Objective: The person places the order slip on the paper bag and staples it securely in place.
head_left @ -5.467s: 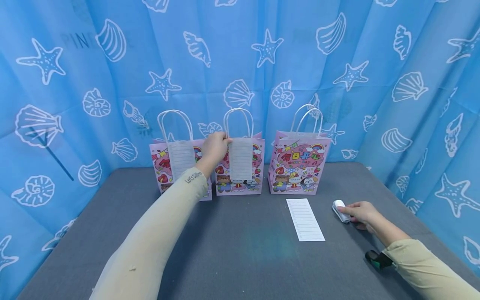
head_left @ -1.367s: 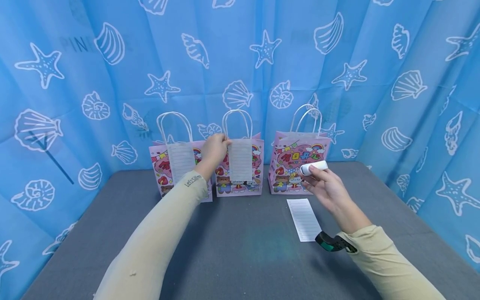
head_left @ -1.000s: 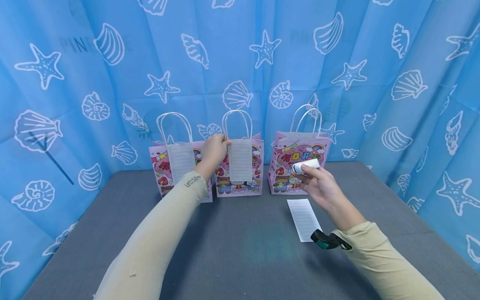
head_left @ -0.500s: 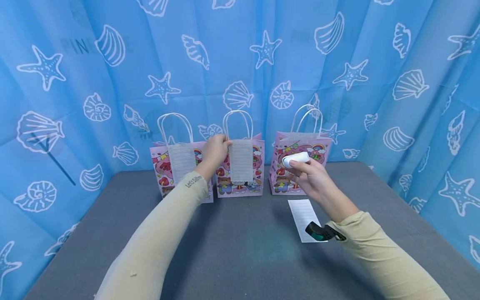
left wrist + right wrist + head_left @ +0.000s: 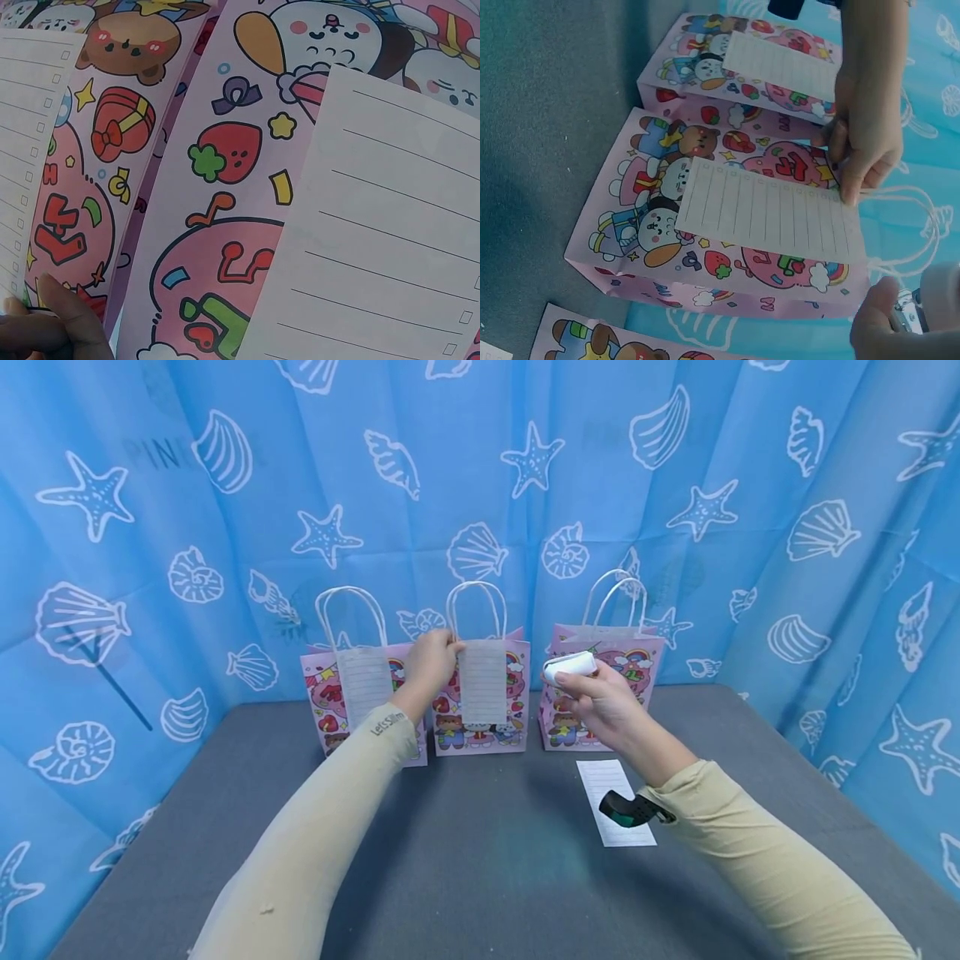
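My left hand [image 5: 429,667] pinches the top corner of a lined paper checklist [image 5: 483,685] against the upper edge of the middle pink gift bag [image 5: 480,741]. Up close in the right wrist view, that checklist [image 5: 765,210] lies flat over the bag's printed front. My right hand [image 5: 615,714] holds a small white stapler [image 5: 572,667] in the air, in front of the right gift bag [image 5: 637,672] and apart from the middle one. Metal shows at the mouth of the stapler [image 5: 911,311] in the right wrist view, near the middle bag's top edge.
To the left stands another gift bag [image 5: 327,697] with a checklist [image 5: 365,681] on its front. A loose checklist [image 5: 600,777] lies on the grey table [image 5: 480,860], partly hidden by the right wrist's black strap. A blue curtain [image 5: 480,460] hangs close behind.
My right hand has lifted the stapler off the table at the right and carried it leftward past the right bag's front. The left hand stays on the middle bag's checklist.
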### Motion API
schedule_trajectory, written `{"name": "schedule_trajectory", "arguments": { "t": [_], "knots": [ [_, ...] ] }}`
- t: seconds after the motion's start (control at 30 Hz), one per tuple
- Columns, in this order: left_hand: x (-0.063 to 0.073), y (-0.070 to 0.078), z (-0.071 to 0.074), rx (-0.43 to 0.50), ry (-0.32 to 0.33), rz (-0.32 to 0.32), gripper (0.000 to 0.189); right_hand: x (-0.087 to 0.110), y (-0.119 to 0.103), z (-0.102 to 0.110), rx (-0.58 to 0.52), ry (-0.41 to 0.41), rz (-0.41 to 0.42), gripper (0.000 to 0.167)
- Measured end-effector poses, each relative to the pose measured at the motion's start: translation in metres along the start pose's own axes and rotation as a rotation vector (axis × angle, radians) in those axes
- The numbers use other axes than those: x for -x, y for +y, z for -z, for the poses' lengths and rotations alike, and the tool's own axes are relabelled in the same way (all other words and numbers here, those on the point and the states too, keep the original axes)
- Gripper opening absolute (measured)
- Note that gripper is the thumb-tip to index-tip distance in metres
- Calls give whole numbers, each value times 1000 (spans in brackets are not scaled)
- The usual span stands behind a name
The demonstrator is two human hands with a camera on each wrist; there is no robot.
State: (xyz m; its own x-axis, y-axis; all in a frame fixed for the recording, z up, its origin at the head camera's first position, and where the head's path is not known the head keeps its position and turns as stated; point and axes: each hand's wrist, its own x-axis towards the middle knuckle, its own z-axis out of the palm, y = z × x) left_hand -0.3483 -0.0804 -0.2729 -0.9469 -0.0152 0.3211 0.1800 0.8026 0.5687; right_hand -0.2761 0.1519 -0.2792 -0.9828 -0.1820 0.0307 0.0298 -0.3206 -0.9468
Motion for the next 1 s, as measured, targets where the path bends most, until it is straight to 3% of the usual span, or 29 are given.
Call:
{"name": "schedule_trajectory", "arguments": {
  "t": [0.5, 1.0],
  "knots": [
    [2, 0, 0, 2, -1, -6, 28, -21, 4, -22, 93, -36, 36, 66],
    [2, 0, 0, -5, 4, -10, 26, -50, -2, -43, 473, -103, 167, 55]
  ]
}}
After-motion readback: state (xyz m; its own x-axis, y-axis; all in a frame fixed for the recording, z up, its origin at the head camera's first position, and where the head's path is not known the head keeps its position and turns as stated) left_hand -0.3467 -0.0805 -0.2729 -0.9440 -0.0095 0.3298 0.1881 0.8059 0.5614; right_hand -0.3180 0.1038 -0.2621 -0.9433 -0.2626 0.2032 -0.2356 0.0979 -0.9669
